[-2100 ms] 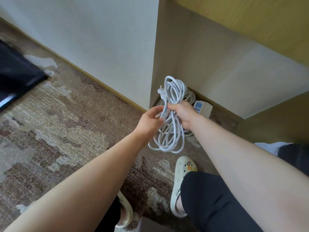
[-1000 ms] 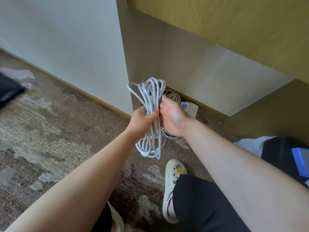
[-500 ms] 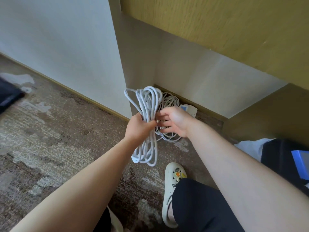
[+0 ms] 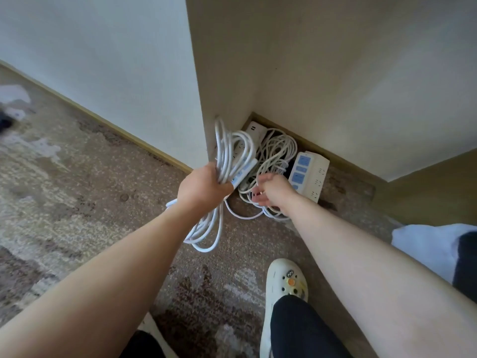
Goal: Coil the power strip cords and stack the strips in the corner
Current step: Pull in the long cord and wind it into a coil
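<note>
My left hand (image 4: 204, 188) grips a coiled white cord (image 4: 227, 156) together with its slim white power strip (image 4: 245, 171), held above the carpet near the wall's corner edge. Loops of that cord hang below my wrist. My right hand (image 4: 273, 189) is off the bundle, fingers loosely spread over a second coiled cord (image 4: 277, 151) that lies in the corner. A white strip with blue switches (image 4: 309, 174) lies on the floor to the right of that coil. Another white strip (image 4: 255, 130) rests at the back of the corner.
Beige walls (image 4: 335, 73) close the corner on two sides, with a wooden skirting along the floor. Patterned carpet (image 4: 90, 189) spreads to the left. My cream clog (image 4: 284, 285) stands on the carpet below the hands.
My right hand has let go of the coiled bundle and dropped toward the cords on the floor. My left hand alone carries the bundle, closer to the corner.
</note>
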Available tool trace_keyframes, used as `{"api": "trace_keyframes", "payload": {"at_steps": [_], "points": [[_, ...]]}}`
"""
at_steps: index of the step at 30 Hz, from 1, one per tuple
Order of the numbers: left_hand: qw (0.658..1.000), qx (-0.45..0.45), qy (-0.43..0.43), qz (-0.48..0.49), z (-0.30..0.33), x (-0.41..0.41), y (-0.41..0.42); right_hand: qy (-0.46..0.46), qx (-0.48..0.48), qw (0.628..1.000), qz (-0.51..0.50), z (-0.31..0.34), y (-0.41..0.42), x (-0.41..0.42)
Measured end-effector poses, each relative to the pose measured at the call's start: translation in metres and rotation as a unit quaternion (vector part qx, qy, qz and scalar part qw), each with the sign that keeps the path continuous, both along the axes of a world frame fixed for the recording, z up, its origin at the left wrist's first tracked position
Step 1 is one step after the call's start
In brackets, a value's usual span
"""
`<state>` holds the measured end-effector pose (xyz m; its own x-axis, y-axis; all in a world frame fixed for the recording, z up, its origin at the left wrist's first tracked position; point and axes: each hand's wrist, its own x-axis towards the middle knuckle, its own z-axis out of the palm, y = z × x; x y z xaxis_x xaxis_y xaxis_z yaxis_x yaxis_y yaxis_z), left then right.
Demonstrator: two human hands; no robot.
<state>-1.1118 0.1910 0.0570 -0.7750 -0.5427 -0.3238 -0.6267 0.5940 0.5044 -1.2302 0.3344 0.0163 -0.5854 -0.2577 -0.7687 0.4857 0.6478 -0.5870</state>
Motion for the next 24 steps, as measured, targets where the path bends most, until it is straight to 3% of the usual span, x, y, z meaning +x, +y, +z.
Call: {"api": "trace_keyframes", "payload": {"at_steps": [5,17,20,24], "points": [[0.998,-0.039,-0.041,-0.040,-0.033,-0.007,-0.020,-0.019,-0.070,0.995,-0.075,-0.047,-0.028,0.008],[0.997,-0.042,-0.032,-0.056,-0.061,-0.010,-0.028,0.078,-0.013,0.979,-0.187,-0.110,-0.066,-0.012],[0.998,-0.024,-0.031,-0.054,-0.054,-0.009,-0.022,0.094,-0.024,0.980,-0.173,-0.105,-0.063,-0.009],[0.998,-0.001,-0.023,-0.052,-0.037,-0.011,-0.013,0.189,-0.034,0.975,-0.108,-0.073,-0.025,-0.015]]}}
